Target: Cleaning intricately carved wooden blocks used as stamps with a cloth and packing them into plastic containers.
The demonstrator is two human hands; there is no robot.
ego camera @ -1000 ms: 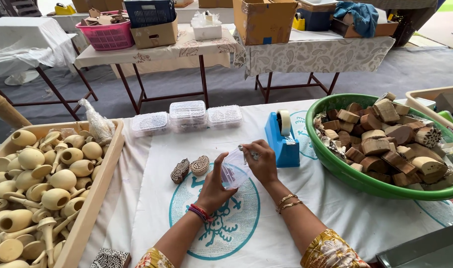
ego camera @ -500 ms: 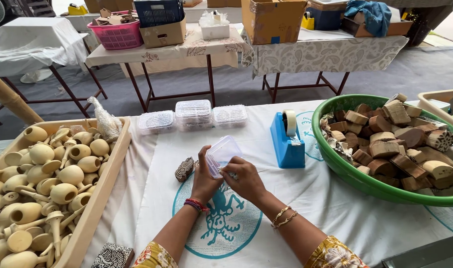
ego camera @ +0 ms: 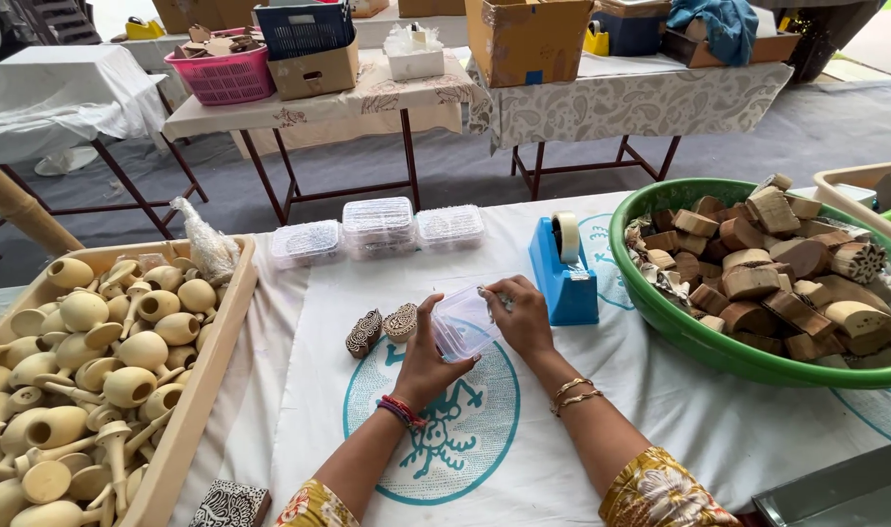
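A small clear plastic box (ego camera: 462, 323) is held between both my hands above the white printed cloth (ego camera: 485, 429). My left hand (ego camera: 421, 356) grips its near left side from below. My right hand (ego camera: 519, 312) holds its right side, fingers on the top edge. Two carved wooden blocks (ego camera: 382, 329) lie on the cloth just left of my left hand. A blue tape dispenser (ego camera: 563, 268) stands right behind my right hand.
A wooden tray (ego camera: 197, 385) of pale wooden knobs fills the left. A green basin (ego camera: 680, 322) of wooden blocks sits at the right. Stacks of clear boxes (ego camera: 377, 229) line the far edge. Tables with crates and cartons stand beyond.
The clear box was lifted off the cloth and turned; both hands now hold it lower and flatter, close to the tape dispenser. The camera view shifted slightly.
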